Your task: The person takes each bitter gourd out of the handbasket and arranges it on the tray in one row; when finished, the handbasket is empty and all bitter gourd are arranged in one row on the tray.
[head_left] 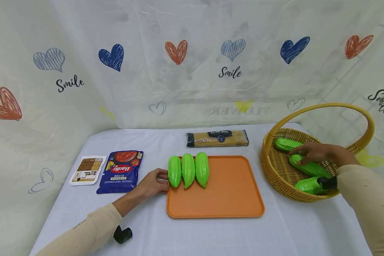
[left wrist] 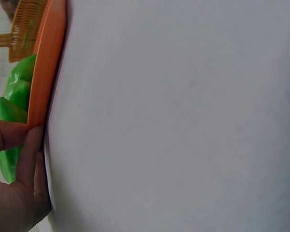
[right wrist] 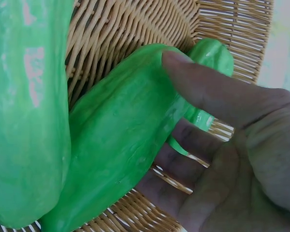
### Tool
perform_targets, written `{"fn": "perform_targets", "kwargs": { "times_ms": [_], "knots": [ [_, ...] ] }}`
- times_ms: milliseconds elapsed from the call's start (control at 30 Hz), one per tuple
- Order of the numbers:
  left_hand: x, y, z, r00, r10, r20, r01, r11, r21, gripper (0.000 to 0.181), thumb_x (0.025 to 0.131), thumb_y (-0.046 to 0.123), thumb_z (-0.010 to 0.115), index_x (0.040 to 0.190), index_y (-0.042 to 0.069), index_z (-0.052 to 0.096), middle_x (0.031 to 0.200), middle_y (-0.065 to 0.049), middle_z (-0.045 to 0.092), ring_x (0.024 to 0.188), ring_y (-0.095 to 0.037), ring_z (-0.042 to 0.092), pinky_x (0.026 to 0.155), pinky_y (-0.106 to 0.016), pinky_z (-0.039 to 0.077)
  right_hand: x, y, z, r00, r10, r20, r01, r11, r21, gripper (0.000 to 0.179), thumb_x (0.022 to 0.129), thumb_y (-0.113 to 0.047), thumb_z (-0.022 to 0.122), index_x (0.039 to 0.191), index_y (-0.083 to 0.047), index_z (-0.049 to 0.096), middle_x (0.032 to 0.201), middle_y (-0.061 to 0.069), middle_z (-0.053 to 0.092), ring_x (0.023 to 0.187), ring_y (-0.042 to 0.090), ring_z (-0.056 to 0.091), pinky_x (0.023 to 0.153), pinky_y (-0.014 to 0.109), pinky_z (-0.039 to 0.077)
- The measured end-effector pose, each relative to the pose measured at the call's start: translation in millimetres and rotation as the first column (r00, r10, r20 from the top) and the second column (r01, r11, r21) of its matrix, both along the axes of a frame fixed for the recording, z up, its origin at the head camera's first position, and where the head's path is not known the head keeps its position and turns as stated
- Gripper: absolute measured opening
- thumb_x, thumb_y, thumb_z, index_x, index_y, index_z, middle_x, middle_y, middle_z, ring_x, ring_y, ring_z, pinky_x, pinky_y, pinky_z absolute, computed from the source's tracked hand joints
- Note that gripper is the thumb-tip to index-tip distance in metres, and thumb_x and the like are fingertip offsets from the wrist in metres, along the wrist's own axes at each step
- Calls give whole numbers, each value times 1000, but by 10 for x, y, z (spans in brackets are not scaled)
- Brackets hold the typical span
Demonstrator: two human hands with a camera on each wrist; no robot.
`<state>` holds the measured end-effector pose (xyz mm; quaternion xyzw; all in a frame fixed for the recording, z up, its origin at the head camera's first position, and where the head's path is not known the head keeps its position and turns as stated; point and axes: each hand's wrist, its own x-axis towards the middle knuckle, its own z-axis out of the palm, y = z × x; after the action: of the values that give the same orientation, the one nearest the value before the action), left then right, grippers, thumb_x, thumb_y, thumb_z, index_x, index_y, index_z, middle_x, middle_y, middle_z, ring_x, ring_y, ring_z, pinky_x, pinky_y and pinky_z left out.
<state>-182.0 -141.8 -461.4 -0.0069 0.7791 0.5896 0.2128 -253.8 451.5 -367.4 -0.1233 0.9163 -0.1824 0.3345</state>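
At the orange tray [head_left: 227, 193], my left hand [head_left: 153, 184] pinches the left rim, thumb above and fingers along the outer side in the left wrist view. Three glossy green gourd-shaped vegetables [head_left: 188, 171] lie side by side at the tray's upper left. My right hand [head_left: 321, 153] reaches into the wicker basket [head_left: 276, 179]. There it holds a green gourd [right wrist: 121, 121], the thumb on its upper end and the other fingers curled along its side. Two more gourds lie in the basket, one behind [head_left: 287, 144] and one nearer [head_left: 308, 186].
A pack of spaghetti [head_left: 217, 138] lies behind the tray. To the left are a blue Barilla pouch [head_left: 121, 172] and a white flat packet [head_left: 88, 170]. The basket's tall handle [head_left: 323, 105] arches over the right forearm. A patterned cloth [head_left: 192, 85] hangs behind the table.
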Motion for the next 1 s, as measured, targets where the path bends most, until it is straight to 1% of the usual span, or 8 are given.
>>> {"fn": "perform_targets", "kwargs": {
  "times_ms": [167, 300, 400, 433, 600, 767, 833, 1000],
  "knots": [
    [11, 3, 18, 1000, -4, 3, 4, 1000, -6, 62, 80, -2, 75, 137, -3, 50, 124, -18, 59, 103, -22, 66, 83, -36, 63, -20, 6, -1, 1000, 16, 10, -16, 1000, 1, 65, 93, -29, 70, 143, 5, 48, 144, 51, 26, 130, 69, 30, 99, 66, 47],
    [11, 0, 21, 1000, -12, 4, 12, 1000, -12, 63, 80, -1, 74, 137, -3, 49, 125, -18, 58, 105, -23, 65, 83, -36, 62, -37, -2, -4, 996, 84, -38, -83, 996, 17, 62, 94, -30, 69, 141, 5, 50, 140, 51, 33, 125, 69, 37, 95, 64, 51],
    [8, -3, 18, 1000, -14, 7, 14, 1000, -14, 62, 80, 0, 74, 137, -2, 49, 126, -18, 58, 106, -23, 65, 83, -35, 62, -35, -38, 20, 991, 105, -81, -102, 994, 46, 61, 93, -31, 69, 141, 4, 52, 138, 48, 40, 124, 66, 41, 97, 66, 49],
    [6, -4, 12, 1000, -15, 5, 15, 1000, -15, 62, 80, 0, 74, 137, -2, 49, 125, -18, 58, 106, -23, 65, 83, -35, 62, -32, -54, 32, 991, 98, -86, -94, 994, 49, 63, 93, -32, 70, 141, 5, 51, 139, 46, 42, 125, 65, 42, 98, 68, 46],
    [1, 0, -15, 1000, -2, 1, 2, 1000, -8, 62, 79, -2, 74, 136, -2, 50, 123, -17, 58, 103, -22, 66, 82, -35, 63, 0, -107, 82, 985, 108, -136, -100, 993, 63, 60, 93, -26, 70, 139, 8, 51, 137, 43, 46, 123, 63, 46, 97, 67, 48],
    [5, 0, -1, 1000, -5, 2, 5, 1000, -6, 62, 79, -2, 73, 136, -3, 49, 124, -18, 58, 104, -22, 66, 83, -36, 63, 17, -102, 98, 983, 68, -172, -66, 998, 19, 59, 93, -24, 70, 139, 8, 52, 137, 44, 45, 123, 63, 46, 92, 61, 53],
    [9, 1, 12, 1000, -7, 1, 7, 1000, -5, 62, 79, -2, 73, 136, -3, 49, 125, -18, 58, 104, -22, 66, 83, -36, 63, 19, -89, 96, 977, 60, -207, -60, 998, 6, 58, 92, -26, 71, 138, 7, 54, 136, 44, 45, 122, 63, 46, 89, 59, 55],
    [7, -2, 9, 1000, -10, 8, 10, 1000, -8, 62, 80, -2, 73, 137, -3, 49, 125, -19, 57, 105, -23, 66, 83, -35, 63, 20, -98, 123, 969, 39, -246, -46, 999, -22, 56, 93, -25, 70, 138, 5, 55, 138, 43, 45, 124, 62, 45, 91, 60, 54]
  ]
}}
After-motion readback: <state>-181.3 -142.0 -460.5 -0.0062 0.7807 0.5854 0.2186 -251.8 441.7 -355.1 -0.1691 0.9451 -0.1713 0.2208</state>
